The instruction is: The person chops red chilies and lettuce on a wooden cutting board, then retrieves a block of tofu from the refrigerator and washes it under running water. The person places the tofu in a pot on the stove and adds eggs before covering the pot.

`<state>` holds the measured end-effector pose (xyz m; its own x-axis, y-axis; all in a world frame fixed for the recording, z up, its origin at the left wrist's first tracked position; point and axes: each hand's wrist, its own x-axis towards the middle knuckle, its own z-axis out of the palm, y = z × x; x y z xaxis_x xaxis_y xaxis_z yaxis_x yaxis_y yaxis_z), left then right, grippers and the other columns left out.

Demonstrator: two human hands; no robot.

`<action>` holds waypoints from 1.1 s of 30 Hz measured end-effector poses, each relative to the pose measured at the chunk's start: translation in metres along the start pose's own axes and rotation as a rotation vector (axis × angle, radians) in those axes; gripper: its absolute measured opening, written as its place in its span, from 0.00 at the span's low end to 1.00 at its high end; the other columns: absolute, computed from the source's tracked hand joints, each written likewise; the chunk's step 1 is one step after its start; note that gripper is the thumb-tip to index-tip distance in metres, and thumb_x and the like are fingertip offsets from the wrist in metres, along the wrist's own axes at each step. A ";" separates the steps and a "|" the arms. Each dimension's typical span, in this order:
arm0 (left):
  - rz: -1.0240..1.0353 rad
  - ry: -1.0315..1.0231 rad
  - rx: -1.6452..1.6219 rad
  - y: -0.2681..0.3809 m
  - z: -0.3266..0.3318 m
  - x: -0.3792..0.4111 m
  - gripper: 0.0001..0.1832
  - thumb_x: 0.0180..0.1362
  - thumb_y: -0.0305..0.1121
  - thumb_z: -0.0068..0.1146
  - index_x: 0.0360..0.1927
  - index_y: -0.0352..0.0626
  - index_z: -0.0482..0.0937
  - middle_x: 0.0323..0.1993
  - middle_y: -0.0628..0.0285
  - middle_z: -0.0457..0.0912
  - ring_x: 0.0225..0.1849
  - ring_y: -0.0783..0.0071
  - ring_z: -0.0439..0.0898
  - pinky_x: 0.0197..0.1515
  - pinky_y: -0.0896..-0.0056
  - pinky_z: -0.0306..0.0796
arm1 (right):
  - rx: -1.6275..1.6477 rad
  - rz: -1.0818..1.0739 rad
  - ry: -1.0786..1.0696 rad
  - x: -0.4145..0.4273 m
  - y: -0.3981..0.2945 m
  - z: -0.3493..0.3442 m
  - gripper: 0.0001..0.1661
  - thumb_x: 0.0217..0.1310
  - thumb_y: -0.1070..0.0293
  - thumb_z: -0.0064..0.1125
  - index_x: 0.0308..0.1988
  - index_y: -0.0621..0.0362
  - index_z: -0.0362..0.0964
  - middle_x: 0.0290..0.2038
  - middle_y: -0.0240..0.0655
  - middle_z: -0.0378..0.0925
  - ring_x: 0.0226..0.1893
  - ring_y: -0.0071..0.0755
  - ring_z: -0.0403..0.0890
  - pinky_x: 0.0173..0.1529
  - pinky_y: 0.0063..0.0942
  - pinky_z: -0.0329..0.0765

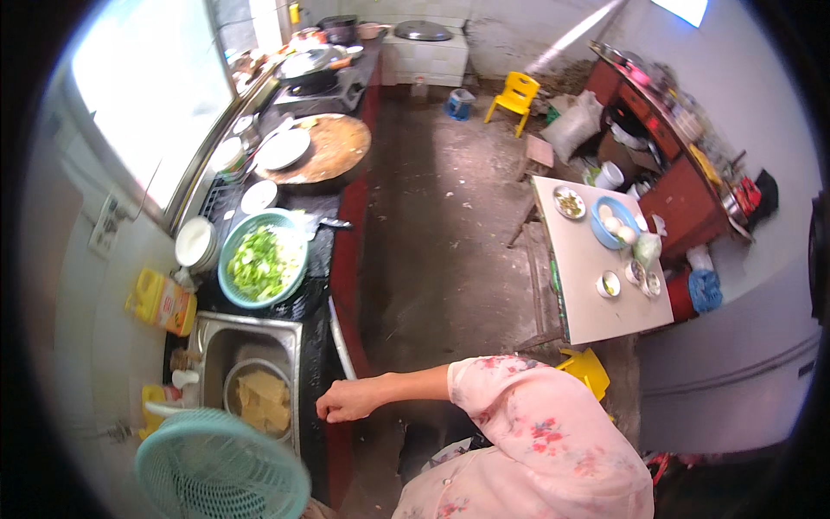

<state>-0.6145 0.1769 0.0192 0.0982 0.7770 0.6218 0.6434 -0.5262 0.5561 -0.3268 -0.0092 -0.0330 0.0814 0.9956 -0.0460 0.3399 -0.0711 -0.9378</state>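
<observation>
My right hand (345, 400) hangs over the front edge of the black countertop (314, 363), fingers curled in, with no object visible in it. A long pale strip (340, 337) lies along the edge and runs up to my wrist; what it is, I cannot tell. At the lower left, a teal plastic colander (224, 467) is tilted over the near end of the sink. Only a sliver of my left hand (318, 510) shows at its rim, at the bottom of the picture. In the steel sink (249, 337) stands a metal bowl (228, 389) holding yellowish sheet-like food (262, 399).
Chopped greens (256, 263) fill another teal basket (227, 285), with a cleaver (321, 224) beside it. Farther along are a round wooden chopping board (340, 146) and a wok on a stove (311, 81). A dining table (570, 259) and yellow chair (515, 97) stand to the right.
</observation>
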 end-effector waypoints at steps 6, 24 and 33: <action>0.287 -0.350 -0.287 0.131 0.062 -0.034 0.26 0.63 0.23 0.46 0.66 0.35 0.67 0.62 0.45 0.73 0.60 0.52 0.75 0.58 0.59 0.70 | -0.137 0.196 0.511 -0.153 0.068 -0.041 0.15 0.59 0.69 0.54 0.45 0.63 0.75 0.39 0.50 0.81 0.44 0.53 0.82 0.48 0.43 0.77; 0.906 -0.855 -0.550 0.534 0.373 -0.237 0.32 0.60 0.23 0.47 0.70 0.49 0.64 0.51 0.49 0.78 0.48 0.51 0.81 0.47 0.58 0.76 | 0.415 1.186 0.963 -0.592 0.183 0.029 0.26 0.59 0.56 0.59 0.55 0.56 0.73 0.48 0.43 0.81 0.49 0.48 0.82 0.53 0.46 0.77; 1.083 -1.008 -0.868 0.652 0.510 -0.303 0.20 0.53 0.26 0.49 0.52 0.42 0.78 0.26 0.48 0.83 0.20 0.56 0.81 0.23 0.54 0.74 | 1.015 0.790 1.378 -0.656 0.156 -0.004 0.21 0.59 0.56 0.61 0.45 0.61 0.77 0.39 0.42 0.83 0.39 0.37 0.86 0.46 0.36 0.80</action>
<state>0.1624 -0.2250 -0.0880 0.7994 -0.3176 0.5100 -0.5691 -0.6724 0.4732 -0.3238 -0.6741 -0.1475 0.6906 -0.0194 -0.7230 -0.7136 0.1442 -0.6856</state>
